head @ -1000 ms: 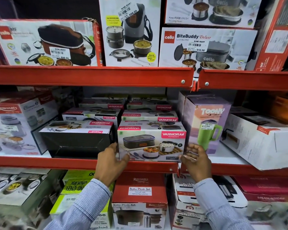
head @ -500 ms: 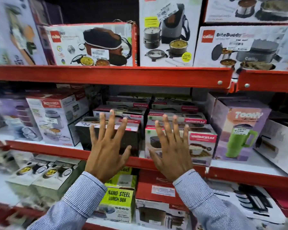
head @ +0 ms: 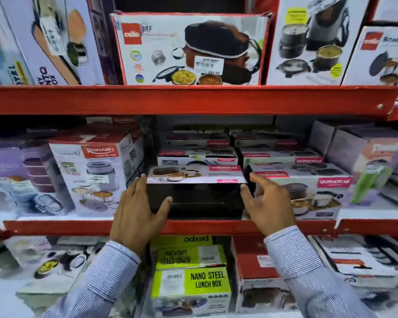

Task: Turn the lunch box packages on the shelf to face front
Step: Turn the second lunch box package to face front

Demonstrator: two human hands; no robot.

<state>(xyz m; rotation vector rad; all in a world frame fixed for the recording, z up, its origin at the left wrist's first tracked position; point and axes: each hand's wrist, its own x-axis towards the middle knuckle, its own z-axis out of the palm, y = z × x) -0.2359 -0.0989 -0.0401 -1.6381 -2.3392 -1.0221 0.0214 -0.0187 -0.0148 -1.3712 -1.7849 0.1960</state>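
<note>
On the middle shelf a Varmora lunch box package (head: 205, 198) stands with a plain black side to the front and its printed face on top. My left hand (head: 138, 212) grips its left front corner, thumb on the black face and fingers along the left side. My right hand (head: 270, 203) holds the right edge, thumb on the front and fingers in the gap beside it. To its right a second Varmora package (head: 319, 191) shows its picture side to the front. More Varmora packages (head: 198, 157) are stacked behind.
A Rishabh box (head: 97, 175) stands close on the left and a tumbler box (head: 372, 171) on the right. The red shelf lip (head: 205, 227) runs just under my hands. A Cello box (head: 189, 49) sits on the shelf above and a Nano Steel lunch box (head: 193, 283) below.
My hands let go of the picture-front Varmora package, spread open while moving left, and now close on the two sides of the black-faced package. The view has shifted left and nearer.
</note>
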